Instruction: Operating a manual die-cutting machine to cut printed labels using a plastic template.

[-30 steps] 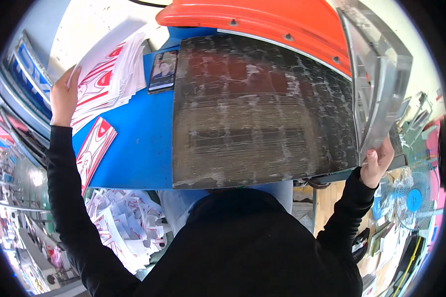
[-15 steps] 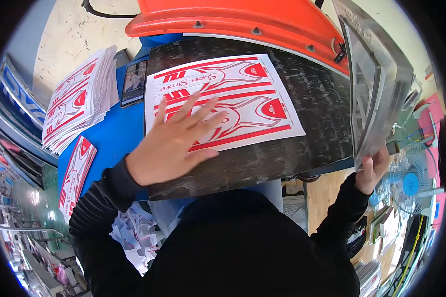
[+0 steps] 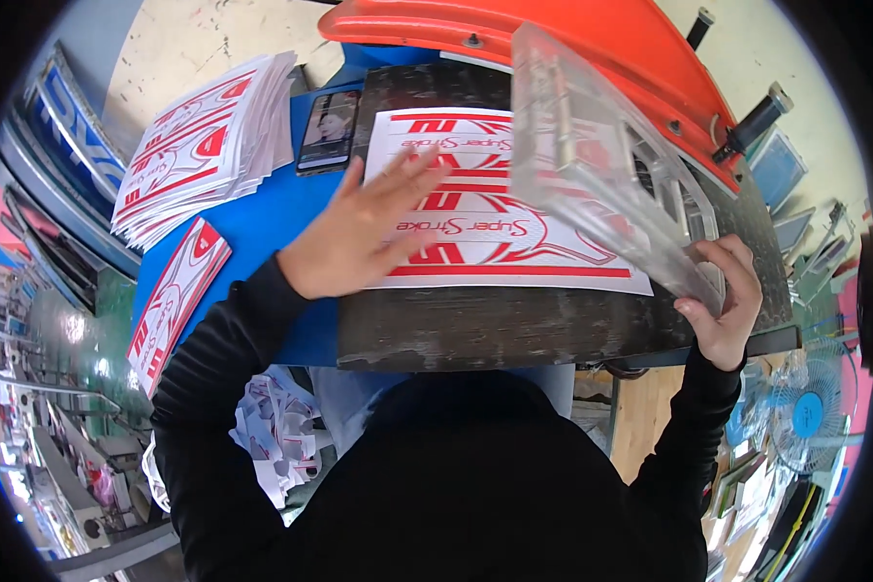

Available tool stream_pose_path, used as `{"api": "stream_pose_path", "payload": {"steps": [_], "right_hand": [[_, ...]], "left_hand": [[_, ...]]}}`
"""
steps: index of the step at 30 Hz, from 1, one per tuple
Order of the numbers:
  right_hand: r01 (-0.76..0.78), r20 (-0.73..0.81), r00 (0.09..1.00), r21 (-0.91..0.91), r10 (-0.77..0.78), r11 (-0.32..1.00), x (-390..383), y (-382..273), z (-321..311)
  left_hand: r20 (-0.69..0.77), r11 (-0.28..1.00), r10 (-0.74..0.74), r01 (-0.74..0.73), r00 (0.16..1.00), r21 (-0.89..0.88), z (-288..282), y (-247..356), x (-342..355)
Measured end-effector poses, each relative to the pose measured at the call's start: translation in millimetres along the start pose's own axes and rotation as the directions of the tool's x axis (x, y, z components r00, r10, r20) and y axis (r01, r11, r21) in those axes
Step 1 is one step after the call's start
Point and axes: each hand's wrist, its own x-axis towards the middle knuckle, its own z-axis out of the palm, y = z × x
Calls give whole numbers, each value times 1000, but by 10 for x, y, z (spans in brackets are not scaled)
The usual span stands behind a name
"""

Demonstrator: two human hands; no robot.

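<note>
A white sheet printed with red shapes (image 3: 514, 247) lies flat on the dark press bed (image 3: 514, 325). My left hand (image 3: 359, 233) rests flat on the sheet's left part, fingers spread. My right hand (image 3: 723, 301) grips the near corner of a clear plastic die plate (image 3: 601, 165), which is tilted up over the sheet's right side. An orange machine hood (image 3: 553, 39) arches behind the bed.
A stack of the same red-and-white sheets (image 3: 204, 145) sits at the far left on the blue table (image 3: 252, 233), with a phone (image 3: 328, 131) beside it. Another sheet pile (image 3: 170, 301) hangs at the table's left edge. Paper scraps (image 3: 276, 436) lie below. A small fan (image 3: 795, 407) stands at right.
My left hand took a sheet from the left stack, laid it on the dark bed and now presses it flat. My right hand has swung the clear plate down over the sheet.
</note>
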Motion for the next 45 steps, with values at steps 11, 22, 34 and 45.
{"api": "stream_pose_path", "payload": {"steps": [11,22,34,45], "right_hand": [[318,280,920,-123,-275,940,409,-349,581],[341,366,888,-115,-279,933,364,-428,810],[323,373,890,-112,-262,940,339,-378,827],[-133,410,905,17,115,991,-17,210,463]], "left_hand": [[52,985,-164,167,985,-47,-104,-361,-560],[-44,929,-142,117,989,-352,4,-212,-765],[-54,896,-180,141,982,-421,-11,-233,-720],[-31,844,-219,174,975,-508,85,-293,-738]]}}
